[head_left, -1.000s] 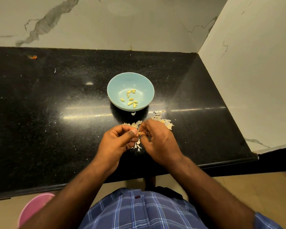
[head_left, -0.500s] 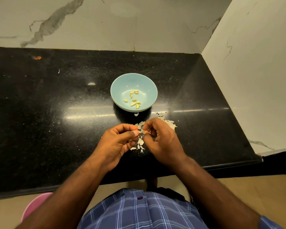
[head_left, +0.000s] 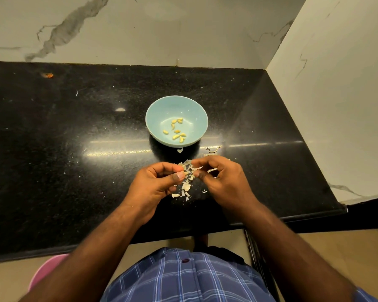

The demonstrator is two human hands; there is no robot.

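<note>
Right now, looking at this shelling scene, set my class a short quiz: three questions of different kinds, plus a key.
1. True or false: the blue bowl stands empty.
2. The husk scraps lie: A in the bowl; B on the black counter; C on the floor.
3. Which hands pinch the husk piece?
Key: 1 false, yellow kernels lie in it; 2 B; 3 both, left hand and right hand.

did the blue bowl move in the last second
No. The blue bowl sits the same way from the countertop's back corner and the husk flake before it; only the camera shifted.
</note>
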